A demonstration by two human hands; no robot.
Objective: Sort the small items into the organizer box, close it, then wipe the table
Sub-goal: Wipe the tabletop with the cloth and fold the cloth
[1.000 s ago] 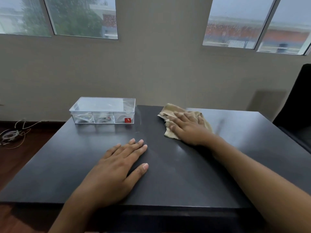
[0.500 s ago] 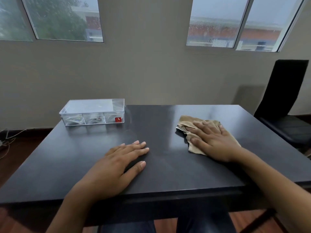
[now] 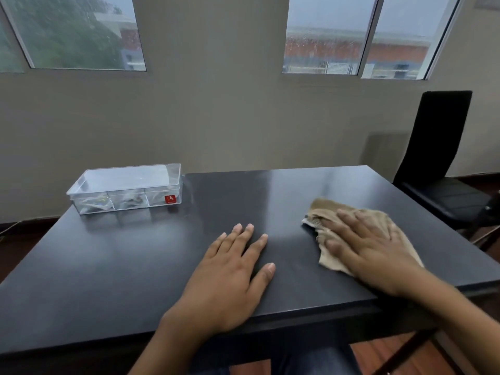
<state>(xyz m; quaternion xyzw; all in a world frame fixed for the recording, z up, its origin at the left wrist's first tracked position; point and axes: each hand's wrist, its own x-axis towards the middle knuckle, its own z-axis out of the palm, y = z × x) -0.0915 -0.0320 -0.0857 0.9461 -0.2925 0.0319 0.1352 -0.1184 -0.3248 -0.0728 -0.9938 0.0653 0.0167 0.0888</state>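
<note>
A clear plastic organizer box [image 3: 127, 188] with its lid down and a red sticker stands at the far left of the dark table [image 3: 135, 266]; small items show through its front compartments. A tan cloth [image 3: 324, 209] lies on the table's right side. My right hand [image 3: 370, 250] presses flat on the cloth with straight fingers and covers most of it. My left hand [image 3: 230, 277] rests flat on the bare tabletop near the front edge, fingers spread, holding nothing.
A black chair [image 3: 443, 169] stands off the table's right side. A grey wall with windows runs close behind the table. Wooden floor shows to the left and below the front edge.
My right hand has slid the cloth from the table's far middle to the right and nearer the front. The left hand has stayed flat in place.
</note>
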